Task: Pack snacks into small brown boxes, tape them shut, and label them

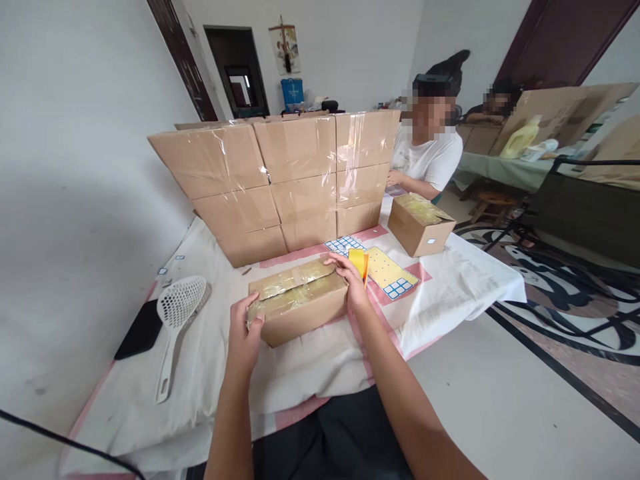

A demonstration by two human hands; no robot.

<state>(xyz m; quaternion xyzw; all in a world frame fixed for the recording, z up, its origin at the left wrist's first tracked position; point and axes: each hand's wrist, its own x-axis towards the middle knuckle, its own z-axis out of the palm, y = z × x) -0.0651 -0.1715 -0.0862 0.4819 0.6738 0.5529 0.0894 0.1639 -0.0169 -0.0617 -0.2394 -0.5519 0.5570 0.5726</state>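
Observation:
A cardboard box (306,319) with clear tape over its top flaps lies on the cloth in front of me. A dark gap shows between the flaps. My left hand (245,328) grips the left end, thumb on the near side. At the right end, my right hand (350,279) wraps round the corner, its fingers on the top edge. Close behind that hand stands a yellow and orange object (357,260), partly hidden. Beyond it lie a sheet of blue-edged white labels (345,245) and a yellow label sheet (386,267) with some labels left at one end.
Stacked taped boxes (305,180) form a wall at the back of the table. Another taped box (420,225) sits at right, near a person in white (430,160). A white slotted skimmer (181,303) and a black flat object (141,331) lie at left.

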